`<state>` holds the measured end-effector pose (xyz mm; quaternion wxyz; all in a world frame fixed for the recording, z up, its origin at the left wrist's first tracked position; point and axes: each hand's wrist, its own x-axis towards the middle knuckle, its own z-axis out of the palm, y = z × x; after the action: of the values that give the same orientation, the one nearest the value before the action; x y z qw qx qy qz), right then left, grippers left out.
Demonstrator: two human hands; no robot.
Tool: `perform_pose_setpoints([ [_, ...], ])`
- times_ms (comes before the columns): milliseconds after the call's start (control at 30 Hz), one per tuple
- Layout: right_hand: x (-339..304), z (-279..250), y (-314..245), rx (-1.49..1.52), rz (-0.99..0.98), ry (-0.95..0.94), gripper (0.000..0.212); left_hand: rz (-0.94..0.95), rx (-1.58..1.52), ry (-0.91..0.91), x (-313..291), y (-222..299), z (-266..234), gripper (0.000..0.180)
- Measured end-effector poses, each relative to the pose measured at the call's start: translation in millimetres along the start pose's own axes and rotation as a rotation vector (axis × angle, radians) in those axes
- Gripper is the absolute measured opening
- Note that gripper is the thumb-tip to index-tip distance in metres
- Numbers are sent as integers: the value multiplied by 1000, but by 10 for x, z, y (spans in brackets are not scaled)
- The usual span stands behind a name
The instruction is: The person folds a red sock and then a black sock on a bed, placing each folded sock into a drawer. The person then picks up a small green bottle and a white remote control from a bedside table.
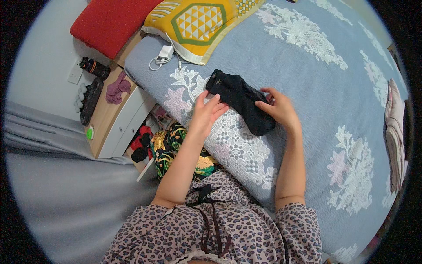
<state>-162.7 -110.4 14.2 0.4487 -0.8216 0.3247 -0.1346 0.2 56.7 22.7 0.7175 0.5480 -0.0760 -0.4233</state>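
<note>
A black sock lies flat on the blue bedspread with white lace flower patterns, near the bed's edge. My left hand rests with its fingers spread on the sock's near side, by the cuff end. My right hand presses on the sock's right side close to the toe, fingers curled against the fabric. Both forearms reach up from the lower edge, over my leopard-print top.
A yellow patterned pillow and a red cushion lie at the bed's head, with a white charger and cable beside them. A wooden nightstand at left holds a purple cloth and dark items. Folded clothes sit at the right.
</note>
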Motion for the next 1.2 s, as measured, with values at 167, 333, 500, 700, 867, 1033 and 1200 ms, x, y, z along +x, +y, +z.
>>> perform_pose_setpoints([
  [167,-3,-111,-75,250,158,-216,47,205,-196,-91,150,-118,199,71],
  [333,-193,9,-86,425,136,-157,48,114,-213,-263,512,-57,109,45],
  [500,-631,225,-265,524,173,-34,53,107,-251,-388,709,-59,1,33],
  [700,-940,634,-257,938,287,110,54,69,-225,-399,839,-142,48,30],
  [867,-1227,811,-413,814,332,192,61,176,-60,-376,857,-257,74,33],
  [1033,-1299,861,-565,581,304,331,58,581,168,-149,815,-307,107,30],
  [1200,-1455,592,-272,-294,-290,389,51,1292,780,-18,168,-116,-97,29],
])
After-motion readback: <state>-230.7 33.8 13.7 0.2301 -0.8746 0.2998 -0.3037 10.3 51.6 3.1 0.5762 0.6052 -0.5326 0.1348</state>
